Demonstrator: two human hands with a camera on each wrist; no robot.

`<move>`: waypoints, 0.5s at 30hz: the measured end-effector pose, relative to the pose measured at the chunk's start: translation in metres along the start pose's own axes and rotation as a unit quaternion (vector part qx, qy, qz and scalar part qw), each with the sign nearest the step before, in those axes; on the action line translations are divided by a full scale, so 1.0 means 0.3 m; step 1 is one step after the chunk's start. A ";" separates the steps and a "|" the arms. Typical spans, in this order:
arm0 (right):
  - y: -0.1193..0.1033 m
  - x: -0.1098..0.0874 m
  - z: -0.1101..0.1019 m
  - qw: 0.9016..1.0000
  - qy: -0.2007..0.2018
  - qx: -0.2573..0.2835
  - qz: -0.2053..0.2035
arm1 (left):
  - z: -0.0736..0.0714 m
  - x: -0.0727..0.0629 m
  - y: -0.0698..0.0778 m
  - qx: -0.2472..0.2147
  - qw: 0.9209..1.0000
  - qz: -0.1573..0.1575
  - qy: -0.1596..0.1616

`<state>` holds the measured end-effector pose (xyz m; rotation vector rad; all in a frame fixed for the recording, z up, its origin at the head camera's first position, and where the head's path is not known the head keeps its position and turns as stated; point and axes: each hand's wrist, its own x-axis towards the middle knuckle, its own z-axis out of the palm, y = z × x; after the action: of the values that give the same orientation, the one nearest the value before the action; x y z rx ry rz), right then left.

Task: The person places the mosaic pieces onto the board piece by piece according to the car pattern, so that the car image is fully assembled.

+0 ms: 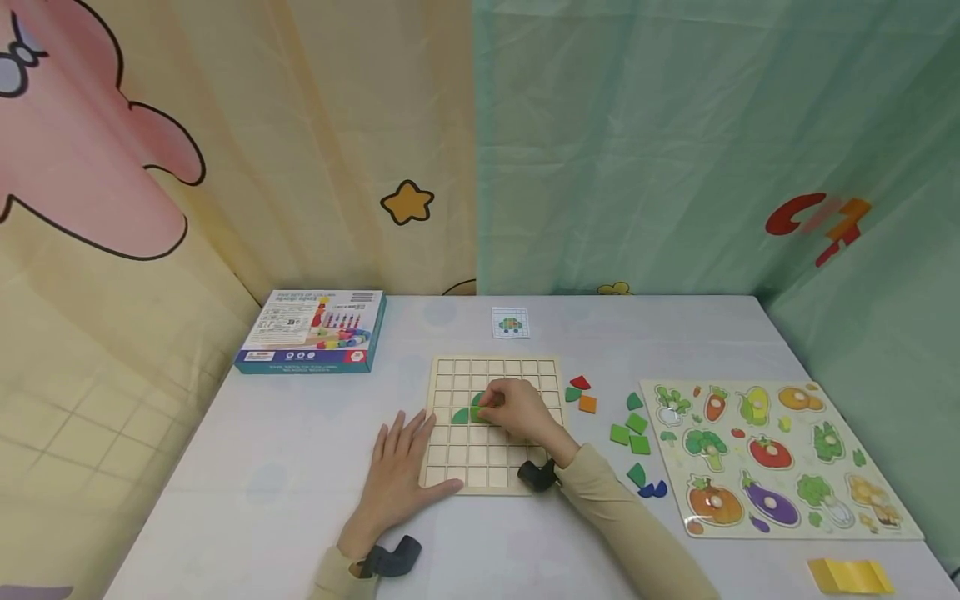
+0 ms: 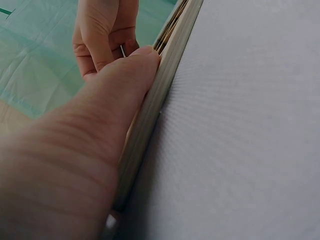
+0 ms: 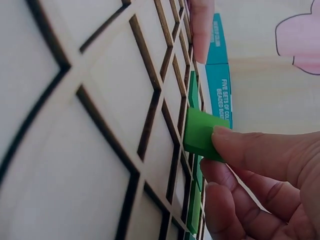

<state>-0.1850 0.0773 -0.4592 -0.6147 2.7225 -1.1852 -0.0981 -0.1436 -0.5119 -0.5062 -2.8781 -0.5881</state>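
Observation:
A wooden grid board (image 1: 450, 479) lies flat on the table. My right hand (image 1: 519, 410) is over its middle and pinches a green square tile (image 3: 202, 132) between thumb and fingers. The tile is tilted, with one edge at the grid. Two dark green rounded pieces, one on the left (image 1: 460, 416) and one above (image 1: 477, 398), sit in nearby cells; the hand partly hides this area. My left hand (image 1: 401, 471) rests at the board's left side with fingers extended, its thumb (image 2: 142, 60) touching the front edge of the board.
Right of the board lie a red piece (image 1: 580, 382), an orange square (image 1: 588, 404), several green pieces (image 1: 620, 434) and blue pieces (image 1: 653, 490). Beyond them is a vegetable puzzle board (image 1: 731, 433). A picture card (image 1: 511, 323), a boxed toy (image 1: 311, 332) and a yellow object (image 1: 851, 577) also lie around.

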 end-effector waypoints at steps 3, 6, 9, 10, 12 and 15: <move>0.004 0.004 0.003 1.000 -0.003 -0.011 0.001 | 0.002 -0.001 -0.001 -0.001 1.000 0.000 -0.001; 0.006 0.006 0.005 1.000 -0.005 -0.020 0.003 | 0.002 -0.001 0.000 -0.004 1.000 0.000 0.000; 0.008 0.006 0.007 1.000 -0.001 -0.031 -0.003 | 0.001 -0.001 0.000 -0.004 1.000 0.001 0.000; 0.008 0.006 0.007 0.999 0.001 -0.035 -0.005 | 0.000 -0.001 0.001 -0.004 1.000 0.001 0.000; 0.006 0.006 0.008 0.999 0.006 -0.043 -0.008 | 0.000 -0.002 0.000 -0.003 1.000 0.000 0.000; 0.001 0.008 0.007 0.998 0.010 -0.055 -0.009 | -0.001 -0.002 0.000 -0.004 1.000 0.002 0.003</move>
<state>-0.1868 0.0752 -0.4608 -0.6441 2.8207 -1.0573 -0.0975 -0.1439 -0.5118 -0.5107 -2.8706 -0.5983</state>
